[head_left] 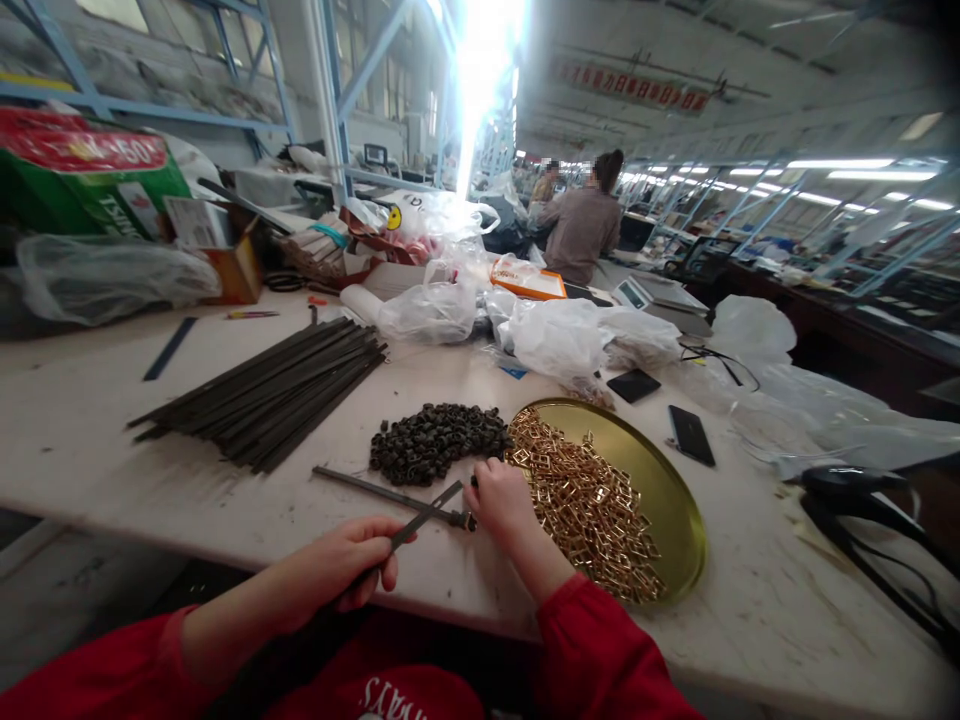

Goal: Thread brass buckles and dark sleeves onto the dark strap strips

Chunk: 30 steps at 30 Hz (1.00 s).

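A: Report hand status.

B: I see the left hand [346, 566] at the near edge of the table [90, 440], fingers [375, 578] closed around a thin dark strip [421, 519] that angles up toward the right hand [504, 503]. A second dark strip [379, 491] lies flat on the table beneath it; the two cross.

A: Right hand?

B: Fingers curled narrow at the strip's far end; what they pinch is hidden, so I cannot tell.

A: Adjacent parts?

B: A heap of small dark pieces [439, 441] lies just beyond the right hand. A gold tray [667, 490] of brass buckles [589, 505] sits just beside it toward the right edge. A bundle of dark strips [277, 392] lies toward the left edge.
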Tool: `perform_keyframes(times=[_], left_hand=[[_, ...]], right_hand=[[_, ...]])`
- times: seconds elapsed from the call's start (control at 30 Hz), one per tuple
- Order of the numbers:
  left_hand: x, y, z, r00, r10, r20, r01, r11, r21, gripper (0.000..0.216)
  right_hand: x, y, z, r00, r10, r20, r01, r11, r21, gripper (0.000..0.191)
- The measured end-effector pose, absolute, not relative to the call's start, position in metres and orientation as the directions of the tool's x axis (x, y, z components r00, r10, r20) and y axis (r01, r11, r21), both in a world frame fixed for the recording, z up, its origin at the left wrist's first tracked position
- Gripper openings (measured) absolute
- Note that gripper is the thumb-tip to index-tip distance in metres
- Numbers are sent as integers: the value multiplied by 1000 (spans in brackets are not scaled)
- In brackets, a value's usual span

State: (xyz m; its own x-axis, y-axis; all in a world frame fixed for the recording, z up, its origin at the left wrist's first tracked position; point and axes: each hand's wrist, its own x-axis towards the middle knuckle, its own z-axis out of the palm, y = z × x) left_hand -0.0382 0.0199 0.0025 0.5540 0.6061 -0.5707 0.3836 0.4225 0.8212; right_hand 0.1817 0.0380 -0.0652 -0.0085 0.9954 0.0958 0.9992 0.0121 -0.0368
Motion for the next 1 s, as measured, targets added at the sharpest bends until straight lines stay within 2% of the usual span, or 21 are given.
perform_keyframes(times=[0.13, 0.2, 0.27, 0.37, 0.43, 0.5, 0.6, 0.8, 0.83, 0.9, 0.97, 1.0], left_hand=[[-41, 26, -8, 549, 632, -547, 426, 352, 834, 45], [-45, 30, -14, 549, 677, -490, 487, 217, 846, 44], [-50, 32, -22, 558, 739, -377, 562, -2, 827, 42], [-55, 33, -33, 553, 811, -193, 690, -315, 652, 38], [-56, 32, -37, 545, 832, -106, 751, -427, 504, 36], [-55, 31, -38, 550, 834, -42, 773, -490, 402, 35], [-54, 30, -34, 577, 816, 36, 765, -555, 327, 34], [-52, 28, -30, 590, 806, 55, 758, -576, 306, 32], [-52, 27, -30, 587, 808, 58, 756, -572, 317, 32], [-52, 26, -28, 578, 813, 74, 748, -563, 350, 32], [-52, 25, -24, 565, 820, 93, 733, -550, 400, 33], [-51, 24, -22, 561, 822, 96, 719, -542, 435, 33]], right_hand=[[179, 40, -66, 21, 997, 77, 999, -19, -29, 15], [180, 40, -68, 44, 997, 69, 999, -42, -30, 16], [181, 37, -69, 52, 997, 55, 998, -50, -37, 14], [183, 32, -70, 44, 999, 28, 998, -43, -53, 10], [185, 30, -69, 44, 999, 17, 997, -43, -71, 9], [185, 28, -69, 51, 999, 15, 994, -49, -101, 8], [186, 24, -70, 61, 998, 20, 985, -57, -165, 8], [190, 8, -73, 55, 997, 47, 957, -39, -287, 18], [190, 6, -72, 58, 996, 64, 942, -33, -335, 18], [190, 0, -70, 108, 988, 109, 844, -33, -536, 13], [188, -6, -67, 214, 970, 112, 596, -39, -802, 3], [186, -9, -64, 266, 960, 85, 428, -39, -903, 6]])
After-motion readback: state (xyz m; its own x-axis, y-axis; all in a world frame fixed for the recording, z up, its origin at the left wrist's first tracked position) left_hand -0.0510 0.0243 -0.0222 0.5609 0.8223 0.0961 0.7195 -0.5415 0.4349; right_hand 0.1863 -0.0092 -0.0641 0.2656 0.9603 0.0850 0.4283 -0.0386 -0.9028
